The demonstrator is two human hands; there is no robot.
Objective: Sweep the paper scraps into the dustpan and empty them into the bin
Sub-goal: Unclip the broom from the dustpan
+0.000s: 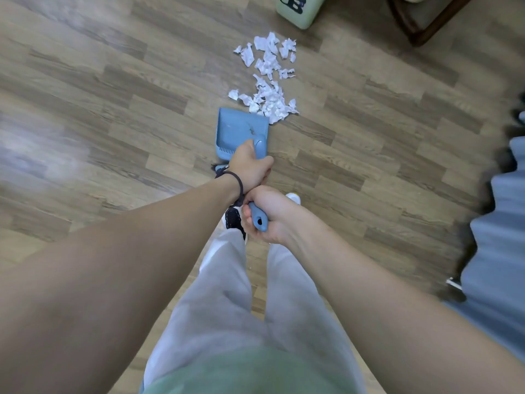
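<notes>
White crumpled paper scraps (270,81) lie in a loose heap on the wood-pattern floor, stretching from the dustpan's front lip toward the bin. The blue dustpan (241,129) faces the heap with its lip touching the nearest scraps; its tray holds no paper. My left hand (250,169) is closed around the handle at the back of the dustpan. Just behind it, my right hand (270,217) is closed on a blue brush handle (258,220) with a hanging hole at its end. The brush head is mostly hidden under my left wrist. The pale green bin (298,11) stands beyond the scraps, cut off by the top edge.
A dark wooden chair frame (417,29) stands at the top right next to the bin. Blue-grey fabric (502,228) fills the right edge. My legs in light trousers and my shoes (234,220) are directly below my hands.
</notes>
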